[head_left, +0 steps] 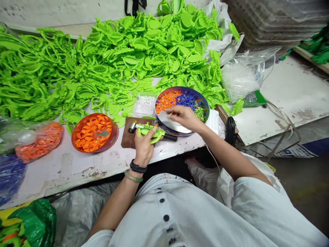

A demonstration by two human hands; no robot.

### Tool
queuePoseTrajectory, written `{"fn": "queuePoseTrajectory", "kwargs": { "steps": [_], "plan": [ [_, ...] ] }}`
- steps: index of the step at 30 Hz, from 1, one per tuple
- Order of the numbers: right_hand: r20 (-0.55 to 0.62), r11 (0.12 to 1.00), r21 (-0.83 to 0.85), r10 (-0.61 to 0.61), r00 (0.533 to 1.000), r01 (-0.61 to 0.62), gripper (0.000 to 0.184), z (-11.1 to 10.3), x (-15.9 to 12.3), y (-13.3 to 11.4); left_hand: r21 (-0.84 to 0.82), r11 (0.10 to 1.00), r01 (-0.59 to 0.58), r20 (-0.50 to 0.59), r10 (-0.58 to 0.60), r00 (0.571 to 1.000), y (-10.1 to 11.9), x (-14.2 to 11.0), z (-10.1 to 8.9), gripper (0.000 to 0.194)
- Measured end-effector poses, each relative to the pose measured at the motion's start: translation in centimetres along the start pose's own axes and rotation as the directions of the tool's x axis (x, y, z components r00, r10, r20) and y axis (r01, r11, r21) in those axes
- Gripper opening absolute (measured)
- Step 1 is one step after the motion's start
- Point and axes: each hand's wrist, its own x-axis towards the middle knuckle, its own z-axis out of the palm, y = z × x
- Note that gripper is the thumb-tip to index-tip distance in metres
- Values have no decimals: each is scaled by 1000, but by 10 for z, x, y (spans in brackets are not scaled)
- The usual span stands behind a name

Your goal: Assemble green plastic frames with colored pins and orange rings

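My left hand (143, 147) is closed round a bright green plastic frame piece (154, 135), with a small orange bit (156, 126) showing by the thumb tip. Under it a small hammer (169, 137) lies across a brown block (127, 139); its metal head sticks out on the left and its black handle on the right. My right hand (185, 116) hovers above a round tin (205, 103) of small orange, blue and green pegs (186, 99). Its fingers are drawn together in a pinch; anything between the fingertips is too small to make out.
Green plastic parts (144, 48) are heaped along the back. An orange bowl of rings (94, 133) stands left of the block, beside bagged orange parts (41, 140). Behind the block sits a clear box of white pieces (144, 104). A plastic bag (241, 75) lies right.
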Motion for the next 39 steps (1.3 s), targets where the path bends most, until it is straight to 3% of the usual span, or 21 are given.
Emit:
{"fn": "queuePoseTrajectory", "kwargs": {
  "steps": [2,5,7,9,14,20,22,25,27,29,33,39],
  "plan": [
    [-40,975,-210,68,997,-75,25,-13,6,18,4,1000,-1,-11,1,1000,4,1,0,51],
    [198,895,-447,88,976,10,25,-16,13,35,-1,1000,-7,-25,7,1000,6,1,1,50],
    [284,847,-524,77,956,88,28,-13,17,39,2,1000,-8,-26,9,1000,5,1,1,49],
    [248,795,-602,98,964,74,30,-12,21,39,-1,1000,-9,-29,9,1000,4,0,1,50],
    [59,681,-713,296,953,-167,24,-23,19,43,-16,1000,-9,-38,8,999,6,0,-1,49],
    [53,665,-712,374,926,-228,22,-15,9,54,-16,999,35,2,-35,999,1,2,2,46],
    [43,726,-647,338,940,-231,22,-14,8,57,-22,998,58,10,-57,998,-1,2,4,47],
    [-35,904,-367,223,974,-220,18,-12,6,49,-31,995,90,37,-89,995,-3,-1,7,49],
    [-107,978,-153,127,986,-143,17,-7,4,32,-42,993,106,54,-104,993,-4,-3,8,47],
    [-117,998,-57,-4,993,-2,17,0,1,8,-62,991,118,58,-114,992,-4,-5,10,42],
    [7,959,-144,-245,969,244,20,15,-2,-32,-123,984,132,45,-127,991,-5,-7,10,30],
    [47,853,-413,-330,943,319,24,31,-1,-35,-171,978,116,42,-111,993,-5,-7,7,29]
  ]
}}
